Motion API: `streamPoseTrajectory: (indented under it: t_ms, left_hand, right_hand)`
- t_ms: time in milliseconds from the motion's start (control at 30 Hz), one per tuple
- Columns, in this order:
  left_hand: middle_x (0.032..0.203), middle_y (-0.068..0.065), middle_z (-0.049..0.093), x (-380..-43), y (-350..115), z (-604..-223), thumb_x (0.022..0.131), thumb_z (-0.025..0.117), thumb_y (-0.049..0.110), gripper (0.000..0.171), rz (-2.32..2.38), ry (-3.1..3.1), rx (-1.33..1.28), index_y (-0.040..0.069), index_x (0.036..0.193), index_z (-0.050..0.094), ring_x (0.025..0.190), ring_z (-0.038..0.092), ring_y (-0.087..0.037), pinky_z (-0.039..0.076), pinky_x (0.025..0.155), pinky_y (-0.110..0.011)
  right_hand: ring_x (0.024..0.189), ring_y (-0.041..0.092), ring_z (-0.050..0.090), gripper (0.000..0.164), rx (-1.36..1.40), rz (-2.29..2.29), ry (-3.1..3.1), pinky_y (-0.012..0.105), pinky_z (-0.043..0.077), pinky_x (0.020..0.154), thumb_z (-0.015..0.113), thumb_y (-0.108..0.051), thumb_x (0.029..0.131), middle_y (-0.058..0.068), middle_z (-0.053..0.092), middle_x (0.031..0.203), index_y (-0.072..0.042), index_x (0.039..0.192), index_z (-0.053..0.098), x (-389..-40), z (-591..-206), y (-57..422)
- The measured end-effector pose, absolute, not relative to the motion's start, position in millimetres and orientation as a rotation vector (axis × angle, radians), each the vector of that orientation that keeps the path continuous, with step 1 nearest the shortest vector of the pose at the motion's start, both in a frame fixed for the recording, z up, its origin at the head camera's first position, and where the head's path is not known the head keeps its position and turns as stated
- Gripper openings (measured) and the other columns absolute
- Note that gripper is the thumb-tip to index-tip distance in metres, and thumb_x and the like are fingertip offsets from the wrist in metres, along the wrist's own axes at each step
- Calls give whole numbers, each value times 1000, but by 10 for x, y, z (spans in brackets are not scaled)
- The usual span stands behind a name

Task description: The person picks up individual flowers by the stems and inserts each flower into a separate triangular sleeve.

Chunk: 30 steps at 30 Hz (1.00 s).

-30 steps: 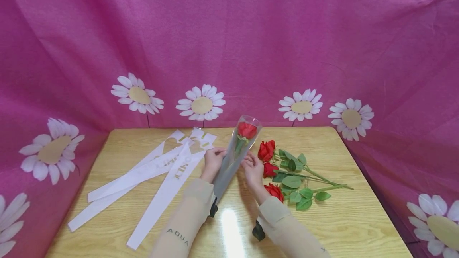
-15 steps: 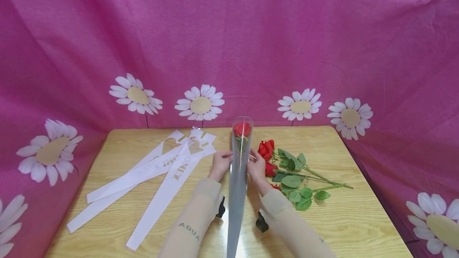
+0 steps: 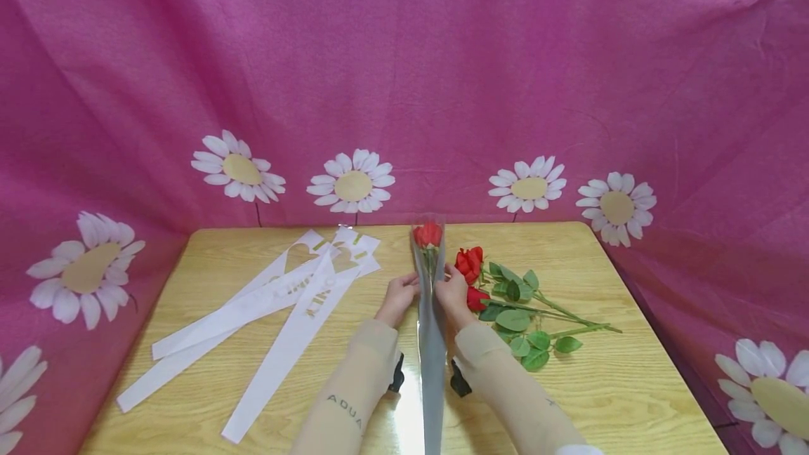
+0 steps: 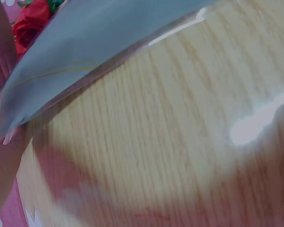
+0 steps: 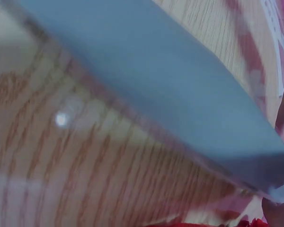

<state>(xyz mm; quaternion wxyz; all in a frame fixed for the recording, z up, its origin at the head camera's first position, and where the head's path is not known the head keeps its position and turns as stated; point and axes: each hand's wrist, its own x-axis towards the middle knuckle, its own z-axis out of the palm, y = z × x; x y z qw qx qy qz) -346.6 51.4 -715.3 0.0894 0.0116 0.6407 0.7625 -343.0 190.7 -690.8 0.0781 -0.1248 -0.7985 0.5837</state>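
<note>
A red rose point(image 3: 428, 234) stands inside a long tapering flower sleeve point(image 3: 432, 350), clear at the top and grey below, its narrow end toward the person. On the sleeve's left side, my left hand point(image 3: 399, 298) pinches the edge a little below the bloom. Opposite it, my right hand point(image 3: 452, 295) pinches the right edge. In the left wrist view the sleeve point(image 4: 104, 33) crosses the upper left, thumb and fingertips at its edge. The right wrist view shows the grey sleeve point(image 5: 165, 85) running down to the fingers at lower right.
Several white ribbons point(image 3: 272, 343) with gold print lie crossed on the table's left. To the right of my right hand are loose red roses point(image 3: 469, 264) with green leaves point(image 3: 515, 319). A pink curtain point(image 3: 404, 90) with daisies closes off the wooden table's point(image 3: 607, 399) back and sides.
The sleeve with the rose has swung from a slant to nearly straight toward the person, then shifted slightly right and lower. Both hands have moved with it, the left one rightward.
</note>
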Motion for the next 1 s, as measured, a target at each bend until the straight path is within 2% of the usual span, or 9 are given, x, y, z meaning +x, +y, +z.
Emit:
streamPoseTrajectory:
  t_ms: [100, 300, 433, 533, 667, 767, 833, 900, 1000]
  left_hand:
    - [118, -18, 59, -3443, 541, -7148, 80, 63, 4, 51, 2269, 1900, 104, -10, 126, 47, 109, 56, -20, 48, 85, -28]
    - [123, -14, 57, -3364, 546, -7061, 79, 63, 6, 56, 2250, 1838, 124, -5, 131, 44, 111, 54, -16, 48, 84, -30]
    - [123, -15, 56, -3357, 565, -7054, 76, 59, 1, 57, 2214, 1863, 117, -5, 131, 43, 109, 54, -16, 48, 81, -31]
    - [126, -16, 54, -3360, 601, -7051, 75, 54, -3, 59, 2199, 1883, 114, -6, 132, 42, 111, 53, -18, 47, 84, -33]
    - [126, -14, 55, -3406, 627, -7209, 73, 53, -3, 62, 2200, 1878, 138, -3, 133, 42, 110, 52, -16, 47, 85, -32]
    - [123, -19, 55, -3104, 569, -6674, 71, 50, -5, 62, 2189, 1889, 139, -8, 132, 40, 102, 53, -13, 46, 79, -24]
    - [123, -22, 54, -2985, 553, -6419, 71, 49, -7, 62, 2156, 1883, 81, -8, 132, 39, 103, 54, -16, 46, 83, -27]
    - [120, -21, 57, -3019, 553, -6477, 72, 48, -7, 60, 2165, 1892, 109, -9, 131, 41, 100, 55, -15, 46, 80, -25]
    - [118, -11, 59, -3556, 650, -7498, 72, 54, -3, 61, 2171, 1910, 130, -1, 132, 44, 102, 55, -15, 48, 81, -30]
  right_hand:
    - [100, 24, 60, 61, -458, 1657, -2497, 31, 51, 74, 53, -6, 73, 16, 58, 119, -1, 133, 45, -3613, -7139, 1943]
    - [112, 25, 52, 65, -503, 1618, -2571, 41, 44, 90, 58, -18, 71, 11, 56, 124, -13, 134, 46, -4007, -7735, 2077]
    - [117, 27, 46, 64, -490, 1585, -2612, 43, 39, 96, 60, -31, 76, 12, 51, 129, -11, 135, 44, -4053, -7782, 2086]
    - [114, 29, 48, 59, -487, 1533, -2638, 44, 41, 92, 58, -31, 80, 16, 53, 125, -5, 131, 46, -3850, -7414, 1976]
    - [112, 32, 50, 55, -492, 1444, -2682, 42, 42, 92, 54, -21, 78, 22, 54, 121, 4, 126, 47, -3226, -6321, 1695]
    - [114, 33, 49, 61, -483, 1385, -2718, 43, 40, 94, 57, -24, 76, 22, 53, 122, 5, 129, 44, -3476, -6760, 1805]
    - [111, 33, 51, 62, -465, 1350, -2708, 44, 42, 91, 58, -25, 74, 21, 55, 119, 6, 126, 46, -3557, -6940, 1855]
    - [106, 35, 53, 59, -433, 1306, -2715, 42, 44, 87, 59, -26, 74, 23, 56, 114, 7, 122, 48, -3631, -7053, 1890]
    - [104, 43, 50, 53, -387, 1328, -2664, 45, 42, 89, 55, -16, 73, 32, 52, 113, 15, 116, 47, -2997, -5961, 1617]
